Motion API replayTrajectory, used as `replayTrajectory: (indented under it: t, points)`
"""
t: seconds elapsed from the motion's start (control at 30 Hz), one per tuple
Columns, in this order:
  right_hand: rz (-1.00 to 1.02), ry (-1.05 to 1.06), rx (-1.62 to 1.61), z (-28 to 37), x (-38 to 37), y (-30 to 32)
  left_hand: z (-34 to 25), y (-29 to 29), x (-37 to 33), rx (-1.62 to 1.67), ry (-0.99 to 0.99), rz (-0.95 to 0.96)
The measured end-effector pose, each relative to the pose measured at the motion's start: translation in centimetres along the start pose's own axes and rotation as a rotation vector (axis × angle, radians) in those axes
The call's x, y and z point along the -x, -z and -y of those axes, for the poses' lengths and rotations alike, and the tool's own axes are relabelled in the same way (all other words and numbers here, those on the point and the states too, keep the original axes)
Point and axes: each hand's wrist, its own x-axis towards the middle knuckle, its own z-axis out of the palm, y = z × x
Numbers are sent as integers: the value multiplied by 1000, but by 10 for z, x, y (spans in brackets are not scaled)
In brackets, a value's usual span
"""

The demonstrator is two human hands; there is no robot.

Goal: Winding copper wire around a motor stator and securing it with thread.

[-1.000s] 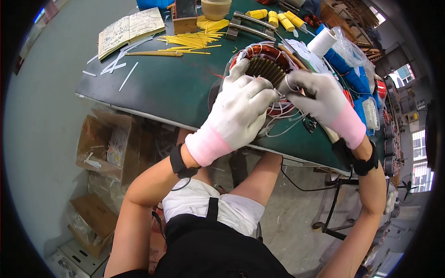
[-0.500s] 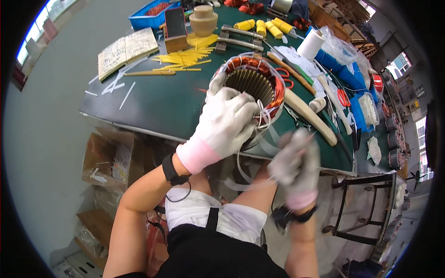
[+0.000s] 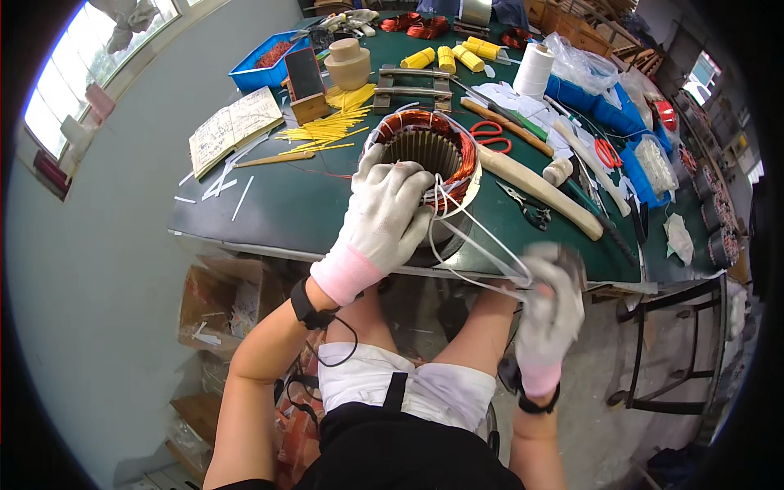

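Now, in the head view, the right hand (image 3: 549,314) is pulling away from the motor stator (image 3: 425,159) toward five o'clock, past the worktop (image 3: 269,204) edge; a second ago both hands were pressed on the stator's right rim. It is blurred but clenched on white lacing cord (image 3: 478,237), whose strands are running taut from the copper winding (image 3: 457,147) down to the fist, so the tie is apparently being drawn tight. The left hand (image 3: 384,220) is staying on the stator, fingers spread and pressing on its near rim at about seven o'clock, steadying rather than gripping. The stator is sitting near the worktop's front edge, slightly right of centre.

Both hands are wearing white knitted gloves with pink cuffs. The stator is a ring of ribbed grey steel crowned by glossy reddish copper coils. At eleven o'clock thin yellow strips (image 3: 327,126) are lying fanned on the dark green mat; at two o'clock a long pale wooden stick (image 3: 539,189) and red-handled scissors (image 3: 490,131) are resting.
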Motion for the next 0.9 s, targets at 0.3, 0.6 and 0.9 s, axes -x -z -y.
replayTrajectory:
  t: [0.3,0.6,0.9]
  points:
    - [136,-1279,987,-95,309,162,2,6,1,-5,-26,7]
    - [30,-468,-16,-32,22,-29,-1,18,-3,31,-6,115]
    - [104,-1085,-1643,-5,-28,-67,-8,17,-10,-43,-37,181]
